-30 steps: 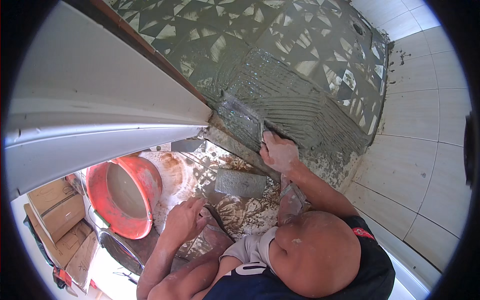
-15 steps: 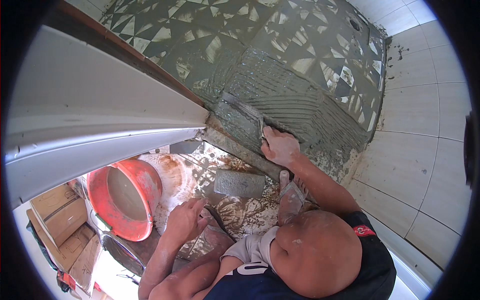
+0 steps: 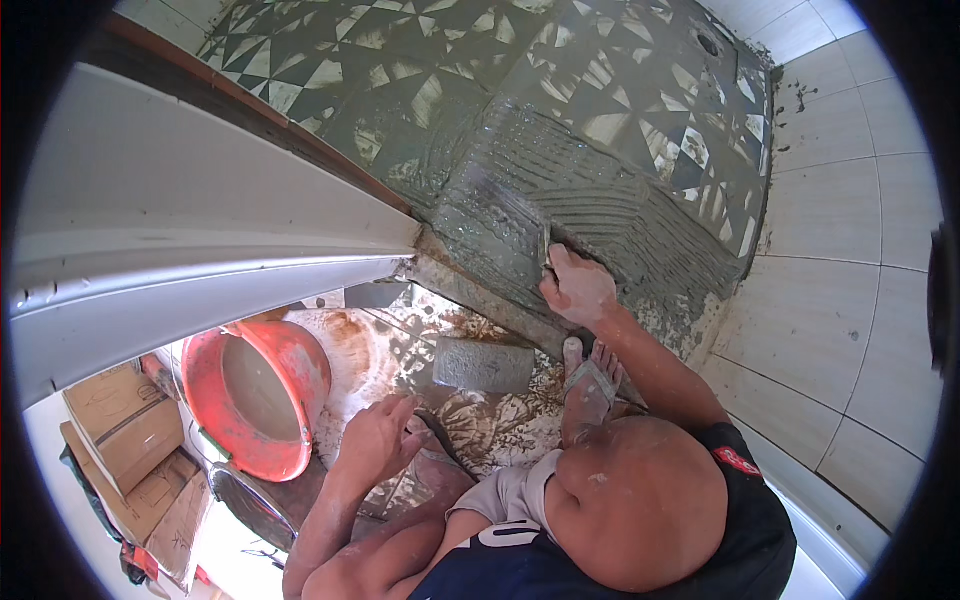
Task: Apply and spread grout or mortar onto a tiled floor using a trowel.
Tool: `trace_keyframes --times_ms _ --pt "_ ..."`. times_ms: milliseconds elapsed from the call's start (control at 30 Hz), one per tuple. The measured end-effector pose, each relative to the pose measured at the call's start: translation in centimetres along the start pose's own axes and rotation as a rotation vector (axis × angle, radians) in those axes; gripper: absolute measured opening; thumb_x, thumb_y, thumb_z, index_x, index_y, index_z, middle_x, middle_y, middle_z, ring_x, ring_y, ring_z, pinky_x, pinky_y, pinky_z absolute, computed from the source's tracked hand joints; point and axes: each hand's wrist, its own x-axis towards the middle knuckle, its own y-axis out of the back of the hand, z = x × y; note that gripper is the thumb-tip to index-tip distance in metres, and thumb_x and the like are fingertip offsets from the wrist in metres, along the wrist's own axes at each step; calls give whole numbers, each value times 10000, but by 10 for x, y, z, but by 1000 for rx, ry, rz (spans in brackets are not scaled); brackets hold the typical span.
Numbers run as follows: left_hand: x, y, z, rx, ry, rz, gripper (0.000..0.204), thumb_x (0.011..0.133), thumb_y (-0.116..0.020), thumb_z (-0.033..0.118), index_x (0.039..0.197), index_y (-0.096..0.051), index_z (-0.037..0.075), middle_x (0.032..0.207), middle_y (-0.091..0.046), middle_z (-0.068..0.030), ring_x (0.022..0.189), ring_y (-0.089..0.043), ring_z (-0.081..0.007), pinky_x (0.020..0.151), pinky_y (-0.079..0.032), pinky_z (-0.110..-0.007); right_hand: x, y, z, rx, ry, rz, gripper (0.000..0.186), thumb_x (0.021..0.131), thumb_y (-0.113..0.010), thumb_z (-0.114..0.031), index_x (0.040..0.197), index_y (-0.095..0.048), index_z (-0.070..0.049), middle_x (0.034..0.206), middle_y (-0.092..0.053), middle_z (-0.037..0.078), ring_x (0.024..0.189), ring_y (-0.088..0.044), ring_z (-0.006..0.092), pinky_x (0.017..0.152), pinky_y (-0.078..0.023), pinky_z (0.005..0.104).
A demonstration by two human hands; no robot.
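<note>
My right hand [image 3: 582,287] is closed around the handle of a trowel. The trowel's flat metal blade [image 3: 500,205], smeared by motion, lies on wet grey mortar [image 3: 600,195] spread over the floor. Comb-like ridges run through the mortar beyond and right of the blade. My left hand [image 3: 378,438] hangs loosely over my left foot, its fingers loosely stretched and nothing visible in them. Just inside the raised sill [image 3: 490,305], on my side, a grey rectangular block [image 3: 484,366] lies on the dirty floor, between my feet and the sill.
A red bucket [image 3: 318,375] of murky liquid stands at left, by cardboard boxes [image 3: 125,420]. The white door frame [image 3: 220,190] juts in from the left. Patterned tiles [image 3: 420,100] smeared with grey cover the far floor, with a round drain hole [image 3: 709,44]. Tiled wall [image 3: 820,220] rises at right.
My right hand and the trowel have shifted slightly to the right across the mortar. My left hand keeps its place over the foot. The whole view has moved a little.
</note>
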Motion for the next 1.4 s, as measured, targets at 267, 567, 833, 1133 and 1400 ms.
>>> trace_keyframes --times_ms 267,567,833,1133,1400 --pt "0 4 1 1 31 -13 511 941 -741 290 1370 -644 30 1300 -703 -221 1120 -703 -435 939 -581 -501 7 4 1 55 -29 98 318 938 -571 -273 1140 -505 -37 1016 -703 286 942 -692 512 808 -551 578" --pt "2 1 -1 -1 23 -13 491 966 -725 305 1372 -646 40 1302 -702 -235 1134 -703 -441 938 -579 -513 0 -8 -20 -14 95 -64 334 959 -579 -306 1170 -515 -55 1059 -728 255 969 -705 499 836 -555 596" --pt "2 3 1 -34 41 -32 511 951 -745 310 1367 -645 31 1279 -711 -234 1113 -706 -454 931 -580 -513 -1 4 -2 -31 -4 -21 349 967 -549 -329 1182 -518 -56 1166 -720 243 1023 -711 473 884 -556 590" --pt "4 4 1 -29 10 -9 518 943 -764 325 1351 -648 28 1265 -710 -233 1087 -711 -453 921 -583 -506 6 12 14 100 -81 88 341 949 -575 -290 1131 -523 -7 1076 -704 297 1011 -689 515 856 -541 592" --pt "10 3 4 -12 -4 -51 511 944 -766 313 1344 -651 17 1270 -706 -236 1112 -705 -447 935 -581 -498 32 -7 16 820 -165 317 345 982 -642 -266 1153 -511 4 839 -645 193 710 -692 375 679 -537 470"
